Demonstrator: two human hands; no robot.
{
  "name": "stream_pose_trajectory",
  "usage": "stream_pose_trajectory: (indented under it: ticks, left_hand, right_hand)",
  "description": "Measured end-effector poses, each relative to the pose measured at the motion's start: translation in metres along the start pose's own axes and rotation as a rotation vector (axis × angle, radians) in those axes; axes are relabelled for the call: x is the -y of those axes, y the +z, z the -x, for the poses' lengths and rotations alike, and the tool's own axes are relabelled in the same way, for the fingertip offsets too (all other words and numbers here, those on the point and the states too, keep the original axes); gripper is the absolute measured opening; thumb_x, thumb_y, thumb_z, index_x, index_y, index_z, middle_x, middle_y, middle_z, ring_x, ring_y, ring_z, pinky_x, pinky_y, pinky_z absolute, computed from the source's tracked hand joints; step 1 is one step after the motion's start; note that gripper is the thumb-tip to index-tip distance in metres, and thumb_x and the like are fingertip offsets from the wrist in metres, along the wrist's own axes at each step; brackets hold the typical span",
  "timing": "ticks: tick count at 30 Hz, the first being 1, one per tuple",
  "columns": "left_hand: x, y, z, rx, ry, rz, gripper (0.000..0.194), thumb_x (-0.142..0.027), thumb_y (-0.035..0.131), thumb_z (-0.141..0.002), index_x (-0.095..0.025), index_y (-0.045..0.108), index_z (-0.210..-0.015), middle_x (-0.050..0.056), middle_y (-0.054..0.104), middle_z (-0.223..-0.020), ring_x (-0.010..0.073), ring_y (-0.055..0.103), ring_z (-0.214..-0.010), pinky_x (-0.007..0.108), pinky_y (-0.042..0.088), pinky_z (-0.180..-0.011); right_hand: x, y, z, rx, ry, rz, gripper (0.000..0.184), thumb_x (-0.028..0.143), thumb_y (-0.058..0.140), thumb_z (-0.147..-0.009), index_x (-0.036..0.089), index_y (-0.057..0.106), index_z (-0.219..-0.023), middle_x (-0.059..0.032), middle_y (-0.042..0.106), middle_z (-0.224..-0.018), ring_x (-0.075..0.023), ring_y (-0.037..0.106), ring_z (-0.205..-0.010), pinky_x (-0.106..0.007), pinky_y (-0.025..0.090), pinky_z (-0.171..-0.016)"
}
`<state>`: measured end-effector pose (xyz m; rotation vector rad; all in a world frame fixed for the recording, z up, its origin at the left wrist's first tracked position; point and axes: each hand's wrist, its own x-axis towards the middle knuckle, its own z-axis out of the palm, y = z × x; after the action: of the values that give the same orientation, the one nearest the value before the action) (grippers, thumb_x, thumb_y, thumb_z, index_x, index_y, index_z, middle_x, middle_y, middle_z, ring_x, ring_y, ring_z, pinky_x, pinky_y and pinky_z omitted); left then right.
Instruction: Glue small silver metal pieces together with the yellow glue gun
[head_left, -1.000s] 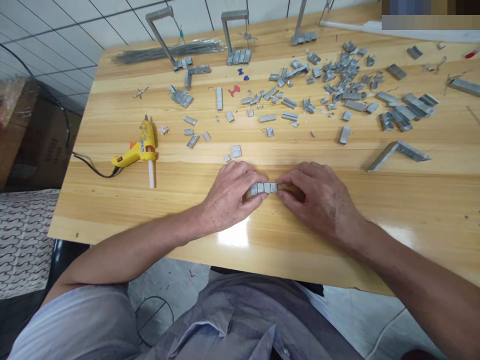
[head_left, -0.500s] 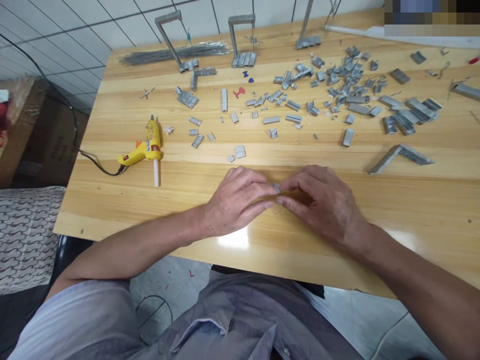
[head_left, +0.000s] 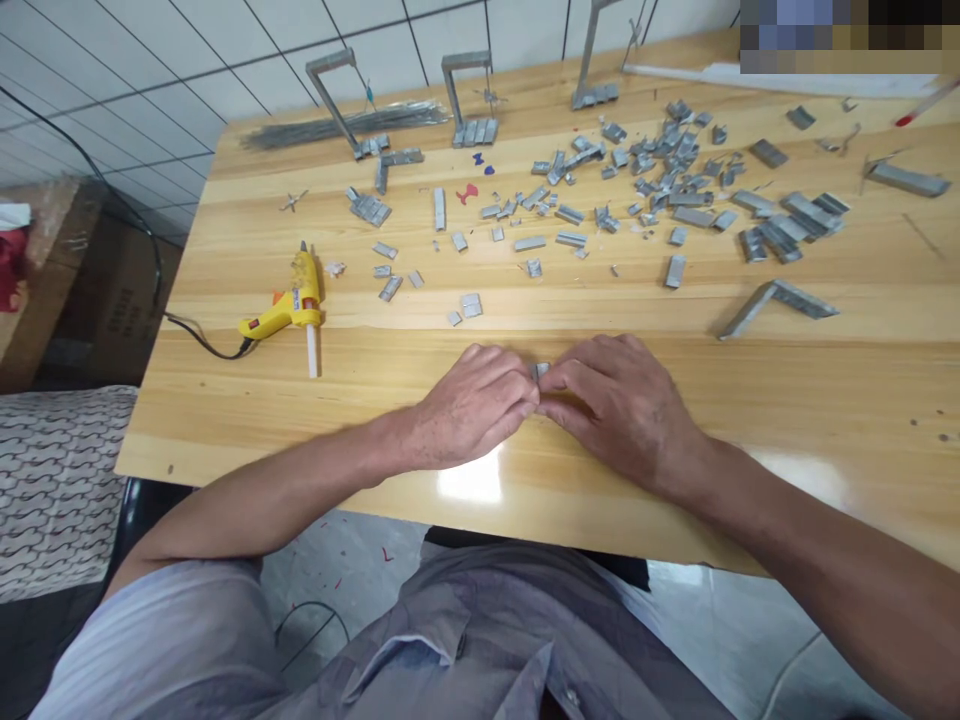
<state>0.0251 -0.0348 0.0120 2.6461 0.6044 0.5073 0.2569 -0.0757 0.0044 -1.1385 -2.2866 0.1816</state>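
A small grey metallic-looking piece (head_left: 541, 370) shows between my fingertips, low over the wooden table (head_left: 360, 400). My left hand (head_left: 474, 408) is closed, its fingers pinched at the piece's left side. From the right, my right hand (head_left: 619, 405) pinches it between thumb and forefinger. Most of the piece is hidden behind the fingers. Just beyond my hands lie a flat grey double block (head_left: 471, 305) and a tiny grey square (head_left: 454, 319). To the right rests an angled grey bracket-like piece (head_left: 776, 300).
A yellow glue gun (head_left: 304, 295) lies at the left, its cord running off the edge. Grey offcuts (head_left: 675, 150) are heaped at the back right. Several tall hook-shaped stands (head_left: 454, 90) line the wall, near a bundle of thin wires (head_left: 270, 130).
The whole view has shifted slightly. My left fingers have curled in tighter, and both hands are closer together around the small grey piece.
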Motion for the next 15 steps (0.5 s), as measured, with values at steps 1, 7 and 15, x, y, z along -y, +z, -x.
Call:
stream_pose_trajectory:
  ticks: [1, 7, 15]
  left_hand:
    - [-0.0002, 0.0011, -0.0001, -0.006, 0.001, 0.000, 0.019, -0.024, 0.043, -0.110, -0.022, 0.057, -0.098, 0.006, 0.070, -0.097, 0.0207, 0.058, -0.088, 0.039, 0.041, -0.083]
    - [-0.0006, 0.0096, 0.0000, -0.115, 0.023, -0.019, 0.010, -0.018, 0.046, -0.103, -0.024, 0.051, -0.096, 0.002, 0.066, -0.088, 0.0196, 0.057, -0.083, 0.037, 0.039, -0.078]
    - [-0.0019, 0.0044, -0.0013, -0.176, 0.002, 0.035, 0.010, -0.016, 0.049, -0.105, -0.024, 0.049, -0.099, 0.000, 0.067, -0.088, 0.0175, 0.059, -0.082, 0.034, 0.042, -0.078]
  right_hand:
    - [-0.0001, 0.0003, 0.0004, -0.001, -0.006, 0.006, 0.022, 0.031, 0.059, -0.108, 0.022, 0.070, -0.092, -0.0058, 0.076, -0.090, -0.0231, 0.066, -0.085, -0.038, 0.042, -0.078]
    - [-0.0013, 0.0005, 0.0012, 0.000, -0.001, -0.051, 0.021, 0.036, 0.061, -0.108, 0.023, 0.070, -0.094, -0.0061, 0.077, -0.093, -0.0235, 0.068, -0.088, -0.037, 0.044, -0.080]
    - [-0.0009, -0.0038, -0.0005, -0.025, 0.045, -0.150, 0.018, 0.038, 0.062, -0.107, 0.025, 0.071, -0.096, -0.0046, 0.078, -0.093, -0.0229, 0.070, -0.089, -0.038, 0.047, -0.082]
